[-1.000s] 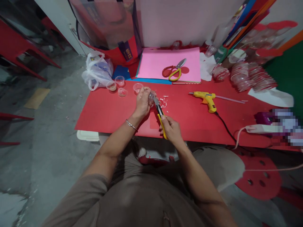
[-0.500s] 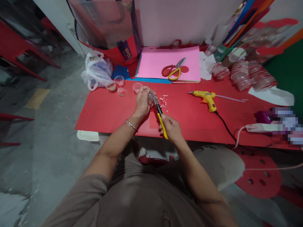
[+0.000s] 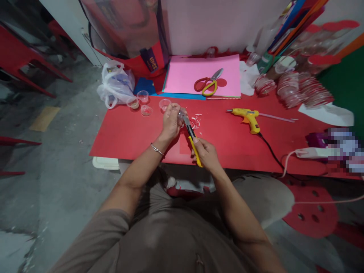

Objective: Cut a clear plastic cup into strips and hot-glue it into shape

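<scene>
My left hand (image 3: 171,121) is closed around a small clear plastic cup (image 3: 181,115), partly hidden by the fingers. In my right hand (image 3: 206,153) is a yellow and black box cutter (image 3: 192,137), gripped by its handle. Its blade points away from me and meets the cup; whether it has pierced the plastic I cannot tell. Thin white and red shavings (image 3: 196,120) lie on the red tabletop (image 3: 142,140) just beyond the blade. Several more small clear cups (image 3: 143,96) stand to the left of my left hand, one (image 3: 164,104) close behind it.
Scissors (image 3: 209,84) rest on pink paper (image 3: 187,72) at the back. A yellow glue gun (image 3: 247,115) with a cord lies to the right. Stacked clear and red lids (image 3: 292,91) fill the back right. A white plastic bag (image 3: 116,85) and a large bag (image 3: 133,41) stand left.
Both hands stay in nearly the same place with the cup and box cutter. The blade and cup have shifted only very slightly.
</scene>
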### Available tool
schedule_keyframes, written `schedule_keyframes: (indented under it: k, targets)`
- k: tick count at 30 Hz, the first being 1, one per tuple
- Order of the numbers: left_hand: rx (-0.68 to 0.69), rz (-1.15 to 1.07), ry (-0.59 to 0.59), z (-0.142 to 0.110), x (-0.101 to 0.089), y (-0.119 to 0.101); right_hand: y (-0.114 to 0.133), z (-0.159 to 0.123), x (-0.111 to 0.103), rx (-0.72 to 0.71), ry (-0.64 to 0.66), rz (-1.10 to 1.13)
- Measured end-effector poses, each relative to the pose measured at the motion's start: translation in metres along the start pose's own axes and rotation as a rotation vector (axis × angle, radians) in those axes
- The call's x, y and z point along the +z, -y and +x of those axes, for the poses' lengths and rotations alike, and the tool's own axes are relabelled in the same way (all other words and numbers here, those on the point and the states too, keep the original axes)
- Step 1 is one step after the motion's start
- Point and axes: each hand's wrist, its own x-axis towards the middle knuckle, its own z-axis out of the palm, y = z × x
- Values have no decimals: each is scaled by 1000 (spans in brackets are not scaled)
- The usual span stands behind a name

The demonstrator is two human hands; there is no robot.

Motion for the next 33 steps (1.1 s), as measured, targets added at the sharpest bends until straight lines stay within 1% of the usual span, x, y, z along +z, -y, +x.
schedule_keyframes:
  k: [7,12,16,23,28,33]
  targets:
    - [14,-21,-4,-1,2,-1,6,-1,-2,51,28,60]
    - [-12,-50,-29,-2,2,-1,8,-2,-2,61,28,85]
    - [5,-59,8,-3,2,-1,12,-3,-2,72,28,98]
    - [-29,-65,-15,-6,4,-5,13,-2,-3,103,52,127]
    - [-27,-63,-40,-8,5,-6,10,-2,1,58,-3,90]
    - [15,-89,14,-7,5,-3,7,-2,5,-15,-75,17]
